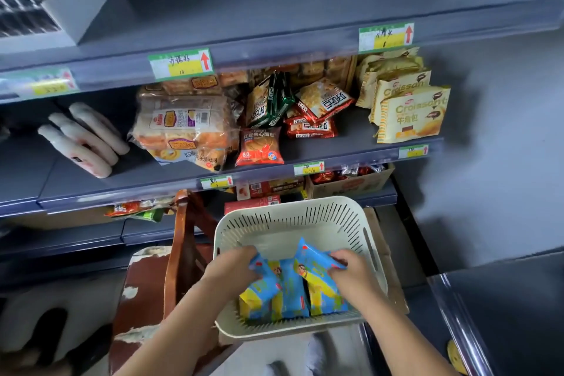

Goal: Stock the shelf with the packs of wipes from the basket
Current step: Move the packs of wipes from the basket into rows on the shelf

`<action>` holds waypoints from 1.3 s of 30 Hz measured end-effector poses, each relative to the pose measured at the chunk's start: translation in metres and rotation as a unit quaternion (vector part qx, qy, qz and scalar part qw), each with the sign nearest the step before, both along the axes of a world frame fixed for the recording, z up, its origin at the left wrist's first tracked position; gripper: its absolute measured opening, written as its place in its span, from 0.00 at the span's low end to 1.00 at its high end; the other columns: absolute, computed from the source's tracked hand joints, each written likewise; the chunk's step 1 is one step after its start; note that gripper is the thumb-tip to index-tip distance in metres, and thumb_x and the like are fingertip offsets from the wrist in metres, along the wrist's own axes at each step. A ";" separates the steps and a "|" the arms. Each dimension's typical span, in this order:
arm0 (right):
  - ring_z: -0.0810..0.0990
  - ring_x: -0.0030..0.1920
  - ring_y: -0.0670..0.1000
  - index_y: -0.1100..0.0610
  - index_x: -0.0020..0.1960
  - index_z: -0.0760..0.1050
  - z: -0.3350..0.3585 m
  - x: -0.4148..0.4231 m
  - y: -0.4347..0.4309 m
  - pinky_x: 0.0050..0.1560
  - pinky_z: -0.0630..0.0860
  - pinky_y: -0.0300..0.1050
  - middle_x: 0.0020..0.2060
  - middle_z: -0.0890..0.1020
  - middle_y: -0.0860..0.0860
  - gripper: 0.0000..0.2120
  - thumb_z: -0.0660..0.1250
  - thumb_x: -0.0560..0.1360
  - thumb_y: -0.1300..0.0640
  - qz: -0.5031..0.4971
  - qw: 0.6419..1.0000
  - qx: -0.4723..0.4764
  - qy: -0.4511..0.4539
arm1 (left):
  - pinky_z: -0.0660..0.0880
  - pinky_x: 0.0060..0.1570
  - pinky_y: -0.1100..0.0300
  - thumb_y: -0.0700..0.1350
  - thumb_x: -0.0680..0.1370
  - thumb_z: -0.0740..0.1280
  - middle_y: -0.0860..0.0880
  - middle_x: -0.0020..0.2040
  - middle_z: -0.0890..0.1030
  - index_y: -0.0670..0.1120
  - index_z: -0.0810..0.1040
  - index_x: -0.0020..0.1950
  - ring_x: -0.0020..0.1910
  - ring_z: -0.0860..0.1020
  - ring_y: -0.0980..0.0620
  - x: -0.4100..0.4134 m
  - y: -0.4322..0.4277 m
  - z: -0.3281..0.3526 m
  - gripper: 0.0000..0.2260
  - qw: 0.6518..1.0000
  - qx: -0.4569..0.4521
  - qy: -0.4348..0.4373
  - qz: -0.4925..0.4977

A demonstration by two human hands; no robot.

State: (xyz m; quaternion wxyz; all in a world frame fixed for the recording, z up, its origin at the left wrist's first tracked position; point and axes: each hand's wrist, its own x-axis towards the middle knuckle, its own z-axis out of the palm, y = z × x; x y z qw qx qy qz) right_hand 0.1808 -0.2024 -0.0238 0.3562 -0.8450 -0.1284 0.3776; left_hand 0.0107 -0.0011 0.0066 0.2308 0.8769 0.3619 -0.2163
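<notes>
A cream slotted plastic basket [287, 220] sits low in front of the shelves and holds three blue-and-yellow packs of wipes standing side by side. My left hand [233, 267] grips the top of the left pack [259, 290]. My right hand [351, 268] grips the top of the right pack [320, 287]. The middle pack [291, 293] stands between them, touched by neither hand. On the grey middle shelf [91, 183], three white-pink packs [84, 139] lie in a row at the left.
The middle shelf also carries bagged bread [186, 128], red and green snack packs [305, 107] and yellow croissant bags [409, 110]. A worn wooden chair [161, 272] stands left of the basket. Cartons sit on the lower shelf [345, 183]. A grey counter edge [476, 314] is at right.
</notes>
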 end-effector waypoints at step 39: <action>0.77 0.34 0.37 0.48 0.56 0.84 0.434 -0.327 -0.583 0.35 0.72 0.30 0.44 0.83 0.38 0.14 0.72 0.76 0.64 -0.518 0.638 0.124 -0.556 | 0.81 0.41 0.51 0.32 0.75 0.73 0.41 0.47 0.87 0.44 0.77 0.53 0.42 0.84 0.45 -0.044 -0.589 0.361 0.12 0.678 -0.546 -0.365 -0.329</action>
